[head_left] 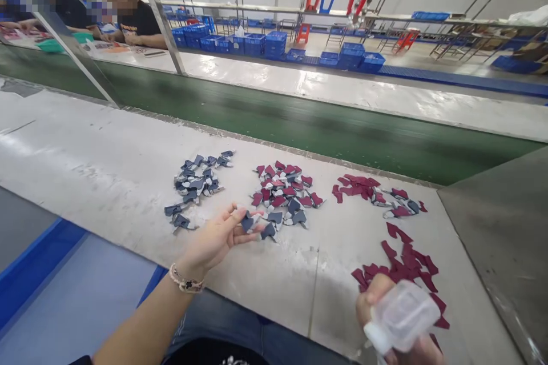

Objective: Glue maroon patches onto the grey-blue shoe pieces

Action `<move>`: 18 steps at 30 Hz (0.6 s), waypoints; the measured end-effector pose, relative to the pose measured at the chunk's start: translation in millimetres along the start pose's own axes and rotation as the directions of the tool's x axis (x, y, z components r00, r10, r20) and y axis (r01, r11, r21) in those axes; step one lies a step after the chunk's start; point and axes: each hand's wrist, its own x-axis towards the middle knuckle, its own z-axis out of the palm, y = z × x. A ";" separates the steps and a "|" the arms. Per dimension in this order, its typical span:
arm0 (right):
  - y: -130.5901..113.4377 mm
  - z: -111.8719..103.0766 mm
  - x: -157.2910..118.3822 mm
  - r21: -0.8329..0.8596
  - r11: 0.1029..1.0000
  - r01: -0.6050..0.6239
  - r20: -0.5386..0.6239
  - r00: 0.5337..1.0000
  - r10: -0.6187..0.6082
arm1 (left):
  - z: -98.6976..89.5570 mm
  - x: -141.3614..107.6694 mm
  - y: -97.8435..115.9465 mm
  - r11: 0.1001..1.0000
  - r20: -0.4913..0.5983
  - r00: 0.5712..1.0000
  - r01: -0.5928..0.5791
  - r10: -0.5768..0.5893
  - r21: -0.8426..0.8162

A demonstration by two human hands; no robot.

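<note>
My left hand (218,239) pinches a small navy and white piece (248,221) between thumb and fingers, low over the table. In my right hand (372,296), tipped with its white cap down to the left, is a clear plastic squeeze bottle (406,313). Left of centre lies a loose pile of navy and white pieces (194,184). A pile of maroon and white pieces (282,182) sits beyond my left hand, with several navy ones (295,213) at its near side. Flat maroon pieces (409,265) are scattered beyond and around the bottle.
The pieces lie on a pale worktable (107,165). More maroon pieces (357,187) are at the back right. A metal panel (500,222) bounds the right side, and a green conveyor belt (274,111) runs behind. Across it, a person (141,22) sits near metal posts.
</note>
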 end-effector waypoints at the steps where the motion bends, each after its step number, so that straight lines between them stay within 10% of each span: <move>1: -1.5 3.3 -1.3 0.012 1.000 -0.002 -0.012 1.000 0.002 | 9.3 -5.9 -2.5 0.998 0.049 0.998 0.047 -0.045 -0.033; 10: -28.1 28.6 -34.1 -0.293 0.956 0.030 -0.062 0.997 -0.051 | 60.8 -42.3 -29.4 0.987 0.422 0.892 0.151 -0.160 0.054; 18: -46.7 68.3 -36.1 -0.701 0.680 0.214 -0.034 0.943 -0.332 | 67.8 -52.9 -28.5 0.859 0.427 0.904 -0.228 0.012 0.459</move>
